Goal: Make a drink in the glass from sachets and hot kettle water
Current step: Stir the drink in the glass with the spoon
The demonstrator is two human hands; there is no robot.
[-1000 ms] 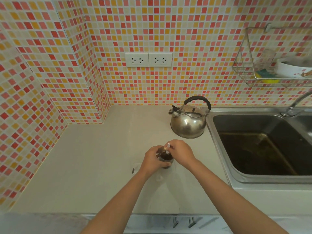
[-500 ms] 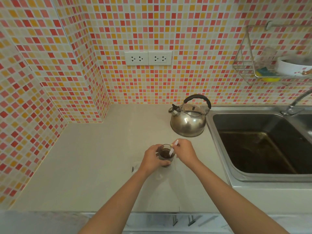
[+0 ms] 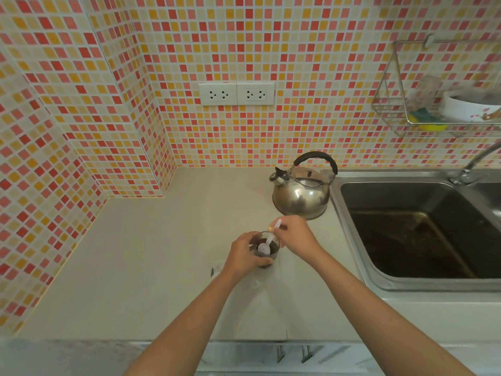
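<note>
Nearest the person, the left hand (image 3: 245, 252) was wrapped around the glass (image 3: 266, 251), holding it steady on the pale counter (image 3: 151, 267), and the right hand (image 3: 294, 234) pinched the upper end of a small white spoon (image 3: 267, 244) between thumb and fingertips, its bowl dipped into the dark drink. The step in hand looked like stirring, with the water apparently already poured. To do it well, the spoon would need to stay low and circle gently, so that hot liquid did not slop over the rim onto the holding fingers, and the left hand would need to keep the glass planted on the counter. Something thin lay on the counter just left of that wrist, too small to make out. Farther back stood a steel kettle (image 3: 301, 194) with a black handle, well apart from the glass and close beside the rim of a steel sink (image 3: 349, 240) on the right. Beyond rose a wall of red, orange and cream tiles (image 3: 271, 36) with a double socket (image 3: 236, 93), and a wire rack (image 3: 393, 109) hung above the sink, holding a white bowl (image 3: 466, 108).
</note>
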